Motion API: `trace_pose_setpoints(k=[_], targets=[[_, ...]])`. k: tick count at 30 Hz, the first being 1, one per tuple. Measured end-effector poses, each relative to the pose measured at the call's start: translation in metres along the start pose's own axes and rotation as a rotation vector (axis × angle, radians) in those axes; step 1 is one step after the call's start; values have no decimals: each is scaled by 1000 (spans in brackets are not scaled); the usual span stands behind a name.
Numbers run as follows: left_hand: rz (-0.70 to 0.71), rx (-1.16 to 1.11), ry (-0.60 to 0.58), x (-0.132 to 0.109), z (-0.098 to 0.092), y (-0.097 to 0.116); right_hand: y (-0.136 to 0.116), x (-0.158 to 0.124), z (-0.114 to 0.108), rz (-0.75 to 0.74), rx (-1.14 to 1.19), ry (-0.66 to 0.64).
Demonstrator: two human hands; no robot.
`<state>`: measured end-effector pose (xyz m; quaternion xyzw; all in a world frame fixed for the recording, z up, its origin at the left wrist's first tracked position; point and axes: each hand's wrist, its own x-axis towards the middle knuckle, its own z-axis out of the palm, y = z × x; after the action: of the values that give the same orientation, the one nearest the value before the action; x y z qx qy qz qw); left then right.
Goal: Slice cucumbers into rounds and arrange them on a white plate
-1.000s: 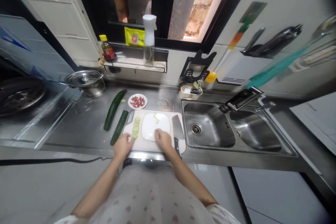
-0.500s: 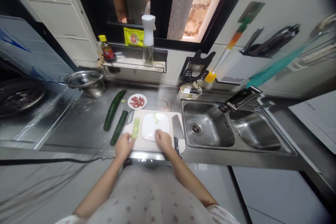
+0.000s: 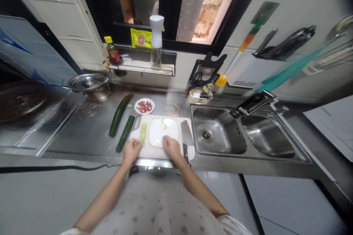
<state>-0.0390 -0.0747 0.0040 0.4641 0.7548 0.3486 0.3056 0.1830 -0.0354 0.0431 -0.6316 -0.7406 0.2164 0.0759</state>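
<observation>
My left hand point(image 3: 131, 151) is closed in a pinch at the near end of a row of overlapping cucumber slices point(image 3: 143, 131) on the cutting board point(image 3: 154, 155). Whether a slice is between those fingertips is hard to see. My right hand point(image 3: 172, 147) is curled over the lower right part of a white square plate point(image 3: 158, 136); what its fingers hold, if anything, is hidden. A few cucumber slices point(image 3: 164, 123) lie near the plate's far edge. A cleaver point(image 3: 186, 134) rests along the board's right side, its black handle towards me.
Left of the board lie a whole cucumber point(image 3: 120, 115) and a cut cucumber point(image 3: 125, 134). Behind it stands a small plate point(image 3: 151, 110) of chopped red pieces. A double sink point(image 3: 220, 136) is on the right, a lidded steel pot point(image 3: 93, 90) at the back left.
My left hand has shifted very slightly at the end of the slice row, its fingers drawn closer together. My right hand, the plate and the cleaver stay where they were.
</observation>
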Motion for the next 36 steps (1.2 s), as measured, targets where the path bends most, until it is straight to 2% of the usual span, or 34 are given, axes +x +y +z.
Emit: trace_pose_setpoints(k=[5,9,15,21,26,31,34,36], targets=[[-90,-332,-56,2,0,23,-5,1,-7,-19,91,54],[-65,-486,-94,4,-2,52,-11,8,-23,-59,241,134],[-3,-594,-187,4,-9,92,-25,22,-55,-179,513,200],[29,-626,-239,-3,-16,121,-39,27,-72,-269,729,154],[68,-607,-255,-6,-16,132,-45,23,-79,-298,769,107],[82,-591,-258,-8,-13,134,-45,20,-78,-328,792,51],[-25,-648,-272,-11,-12,132,-43,20,-78,-298,859,63],[-182,-745,-328,-12,-11,130,-43,20,-78,-273,882,87]])
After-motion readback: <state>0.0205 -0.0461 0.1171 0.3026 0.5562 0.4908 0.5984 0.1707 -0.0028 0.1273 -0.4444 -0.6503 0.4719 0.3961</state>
